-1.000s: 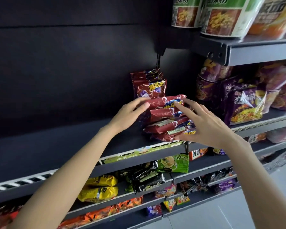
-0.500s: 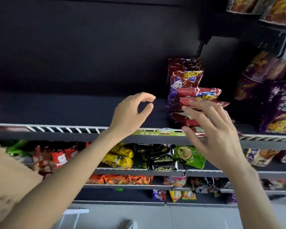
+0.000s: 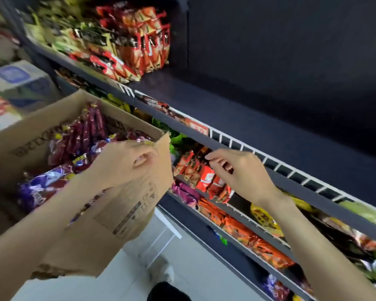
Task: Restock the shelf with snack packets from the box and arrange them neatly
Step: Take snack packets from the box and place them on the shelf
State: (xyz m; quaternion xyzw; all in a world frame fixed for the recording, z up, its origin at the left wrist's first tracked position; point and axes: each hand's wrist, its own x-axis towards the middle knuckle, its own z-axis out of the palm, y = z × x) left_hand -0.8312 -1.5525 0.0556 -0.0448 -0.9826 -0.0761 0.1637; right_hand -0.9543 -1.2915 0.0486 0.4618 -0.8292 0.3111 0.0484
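An open cardboard box (image 3: 128,205) stands at the left, filled with dark red snack packets (image 3: 83,131) and purple ones (image 3: 41,187). My left hand (image 3: 126,161) hovers over the box's right corner with loosely curled fingers and holds nothing. My right hand (image 3: 241,172) hangs in front of the shelf rail (image 3: 226,146), fingers loosely curled, also holding nothing. Behind the rail runs the dark shelf (image 3: 248,127), bare along this stretch. The stack of red packets seen earlier is out of view.
Red and orange packets (image 3: 143,46) fill the shelf's far left end. Lower shelves hold red packets (image 3: 204,177) and orange packets (image 3: 248,235). Pale cartons (image 3: 15,79) stand behind the box. White floor (image 3: 182,268) lies below, with a dark shoe (image 3: 167,292).
Both hands have let go of the red packet stack and pulled back from the shelf. The view has swung left and down to the box, and my left hand is now over it.
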